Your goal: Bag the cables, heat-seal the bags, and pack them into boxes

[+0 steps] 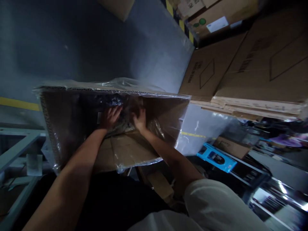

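Note:
Both of my arms reach down into a large open cardboard box (125, 147), whose rim is draped with clear plastic film (120, 82). Inside, toward the left, lies a dark plastic-wrapped bundle (108, 100) with a small white label (99, 117). My left hand (111, 117) rests on that bundle, fingers stretched out and slightly spread. To its right, my right hand (139, 119) is open with fingers apart, beside the bundle near the box's inner wall. Whether the right hand touches the bundle is too dark and blurred to tell.
Stacked cartons (211, 70) on a pallet (240, 109) stand at the right. A blue panel (216, 157) and a cart lie at lower right. A pale metal frame (19, 150) is at left. Yellow line (19, 103) marks the grey floor.

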The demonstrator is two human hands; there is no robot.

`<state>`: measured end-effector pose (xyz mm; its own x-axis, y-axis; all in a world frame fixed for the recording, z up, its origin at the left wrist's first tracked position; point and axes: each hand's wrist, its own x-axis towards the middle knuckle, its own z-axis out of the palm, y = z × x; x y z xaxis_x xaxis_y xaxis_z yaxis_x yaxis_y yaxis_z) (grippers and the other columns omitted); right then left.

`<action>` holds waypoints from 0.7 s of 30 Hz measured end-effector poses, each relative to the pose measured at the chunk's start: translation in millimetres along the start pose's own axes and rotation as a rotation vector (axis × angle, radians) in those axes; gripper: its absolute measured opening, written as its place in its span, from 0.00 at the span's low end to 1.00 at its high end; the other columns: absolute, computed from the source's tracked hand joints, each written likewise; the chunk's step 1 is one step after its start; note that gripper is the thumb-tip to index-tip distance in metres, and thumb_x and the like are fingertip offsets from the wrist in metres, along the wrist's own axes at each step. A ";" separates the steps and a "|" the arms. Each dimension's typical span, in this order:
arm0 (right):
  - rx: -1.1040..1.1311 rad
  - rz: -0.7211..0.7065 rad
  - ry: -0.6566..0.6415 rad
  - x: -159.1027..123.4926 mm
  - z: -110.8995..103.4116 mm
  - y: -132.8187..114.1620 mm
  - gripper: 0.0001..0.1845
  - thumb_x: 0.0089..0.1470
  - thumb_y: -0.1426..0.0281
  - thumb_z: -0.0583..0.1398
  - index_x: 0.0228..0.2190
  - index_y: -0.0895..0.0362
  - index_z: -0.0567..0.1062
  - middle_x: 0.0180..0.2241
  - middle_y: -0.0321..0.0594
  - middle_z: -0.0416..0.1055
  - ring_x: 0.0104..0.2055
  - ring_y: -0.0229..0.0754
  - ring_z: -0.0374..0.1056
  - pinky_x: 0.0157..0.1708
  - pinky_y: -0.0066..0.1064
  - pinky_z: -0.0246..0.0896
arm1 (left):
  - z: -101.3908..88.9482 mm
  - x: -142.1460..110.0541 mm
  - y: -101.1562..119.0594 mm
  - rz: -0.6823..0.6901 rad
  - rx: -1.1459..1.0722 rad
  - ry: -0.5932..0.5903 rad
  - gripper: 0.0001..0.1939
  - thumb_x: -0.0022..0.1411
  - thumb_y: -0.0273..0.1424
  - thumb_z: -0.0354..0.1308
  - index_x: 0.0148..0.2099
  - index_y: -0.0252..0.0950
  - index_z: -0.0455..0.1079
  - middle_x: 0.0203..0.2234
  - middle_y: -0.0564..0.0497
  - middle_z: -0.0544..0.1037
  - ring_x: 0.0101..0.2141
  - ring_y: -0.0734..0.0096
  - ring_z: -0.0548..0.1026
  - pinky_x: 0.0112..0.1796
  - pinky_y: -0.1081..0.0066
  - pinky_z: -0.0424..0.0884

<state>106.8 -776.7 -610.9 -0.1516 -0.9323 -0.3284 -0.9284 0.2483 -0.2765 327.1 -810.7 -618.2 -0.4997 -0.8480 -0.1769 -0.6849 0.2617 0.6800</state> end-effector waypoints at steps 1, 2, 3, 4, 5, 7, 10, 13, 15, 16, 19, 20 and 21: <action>0.025 -0.004 -0.012 -1.9 13.4 -19.5 0.37 0.65 0.51 0.58 0.67 0.57 0.63 0.65 0.58 0.61 0.69 0.56 0.57 0.63 0.50 0.58 | -5.6 -10.2 -5.9 -0.144 0.029 0.059 0.27 0.74 0.37 0.47 0.69 0.36 0.65 0.64 0.33 0.70 0.62 0.45 0.70 0.62 0.45 0.63; 0.044 0.014 -0.017 -2.4 29.3 -38.8 0.39 0.64 0.49 0.59 0.67 0.58 0.63 0.65 0.59 0.60 0.68 0.58 0.57 0.63 0.51 0.58 | -10.4 -19.4 -11.2 -0.280 0.064 0.114 0.28 0.73 0.40 0.48 0.70 0.33 0.65 0.64 0.30 0.69 0.62 0.41 0.70 0.61 0.43 0.63; 0.052 0.061 -0.002 -1.4 46.0 -56.1 0.39 0.63 0.48 0.58 0.65 0.59 0.64 0.64 0.60 0.62 0.67 0.59 0.58 0.62 0.52 0.57 | -13.7 -27.0 -15.6 -0.381 0.096 0.155 0.31 0.72 0.43 0.51 0.70 0.31 0.63 0.65 0.27 0.67 0.63 0.37 0.68 0.61 0.40 0.61; 0.054 0.112 0.017 0.8 61.8 -69.8 0.38 0.64 0.48 0.57 0.63 0.61 0.66 0.62 0.62 0.64 0.65 0.60 0.59 0.61 0.53 0.57 | -15.2 -32.4 -19.1 -0.444 0.120 0.181 0.35 0.70 0.44 0.53 0.71 0.28 0.61 0.66 0.25 0.65 0.64 0.35 0.65 0.62 0.39 0.59; 0.053 0.159 0.038 3.7 75.5 -78.9 0.35 0.66 0.48 0.55 0.60 0.63 0.69 0.59 0.62 0.66 0.63 0.60 0.61 0.60 0.54 0.58 | -14.9 -35.8 -21.8 -0.471 0.135 0.193 0.38 0.69 0.46 0.55 0.72 0.27 0.58 0.67 0.24 0.63 0.66 0.34 0.62 0.63 0.38 0.57; 0.062 0.193 0.050 10.1 95.1 -82.9 0.29 0.69 0.51 0.50 0.52 0.64 0.73 0.52 0.60 0.70 0.58 0.59 0.65 0.58 0.51 0.59 | -9.2 -37.3 -25.4 -0.464 0.145 0.211 0.39 0.68 0.47 0.57 0.72 0.29 0.58 0.67 0.25 0.63 0.66 0.35 0.61 0.63 0.37 0.55; 0.108 0.148 0.046 15.9 107.5 -66.4 0.28 0.72 0.56 0.44 0.45 0.61 0.75 0.45 0.55 0.72 0.53 0.55 0.68 0.56 0.47 0.61 | 4.5 -33.5 -29.1 -0.431 0.146 0.262 0.32 0.67 0.48 0.58 0.65 0.34 0.67 0.60 0.28 0.71 0.60 0.36 0.67 0.60 0.35 0.58; 0.141 0.115 0.062 16.6 112.2 -51.8 0.29 0.72 0.57 0.41 0.43 0.59 0.75 0.42 0.52 0.73 0.50 0.54 0.69 0.54 0.47 0.62 | 12.2 -29.5 -31.9 -0.438 0.149 0.215 0.29 0.68 0.50 0.56 0.61 0.35 0.71 0.53 0.29 0.76 0.54 0.37 0.72 0.56 0.37 0.62; 0.126 0.109 0.059 17.0 114.3 -50.6 0.29 0.72 0.57 0.41 0.44 0.60 0.75 0.43 0.52 0.73 0.51 0.54 0.69 0.54 0.47 0.62 | 11.5 -26.9 -32.7 -0.436 0.154 0.143 0.30 0.70 0.51 0.53 0.61 0.33 0.71 0.49 0.29 0.77 0.51 0.37 0.73 0.52 0.39 0.64; 0.111 0.114 0.056 17.7 114.4 -52.0 0.29 0.72 0.57 0.41 0.45 0.60 0.75 0.44 0.53 0.73 0.52 0.54 0.68 0.55 0.48 0.61 | 9.6 -25.4 -32.7 -0.424 0.158 0.117 0.30 0.70 0.51 0.52 0.61 0.33 0.71 0.48 0.29 0.77 0.50 0.37 0.73 0.51 0.40 0.65; 0.073 0.130 0.037 20.5 104.5 -58.3 0.28 0.71 0.56 0.44 0.49 0.62 0.74 0.47 0.56 0.72 0.55 0.56 0.68 0.57 0.50 0.60 | -0.6 -20.8 -30.9 -0.375 0.187 0.105 0.27 0.72 0.48 0.50 0.59 0.33 0.72 0.46 0.31 0.78 0.48 0.40 0.73 0.48 0.44 0.67; 0.065 0.127 0.027 20.2 96.8 -59.8 0.28 0.71 0.55 0.46 0.50 0.62 0.74 0.48 0.57 0.72 0.56 0.56 0.67 0.58 0.51 0.60 | -5.2 -19.6 -29.8 -0.355 0.200 0.112 0.25 0.73 0.47 0.49 0.57 0.34 0.73 0.45 0.32 0.78 0.47 0.41 0.74 0.47 0.45 0.67; 0.055 0.121 0.020 18.3 87.1 -60.8 0.28 0.70 0.53 0.47 0.53 0.62 0.73 0.50 0.58 0.72 0.57 0.57 0.67 0.58 0.52 0.59 | -10.2 -18.9 -28.6 -0.333 0.210 0.119 0.23 0.73 0.45 0.49 0.54 0.34 0.74 0.44 0.33 0.78 0.46 0.42 0.74 0.46 0.47 0.68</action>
<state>190.1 -786.0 -678.8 -0.2683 -0.8996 -0.3446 -0.8829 0.3728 -0.2856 361.5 -806.8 -627.1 -0.1762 -0.9464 -0.2706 -0.8985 0.0423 0.4370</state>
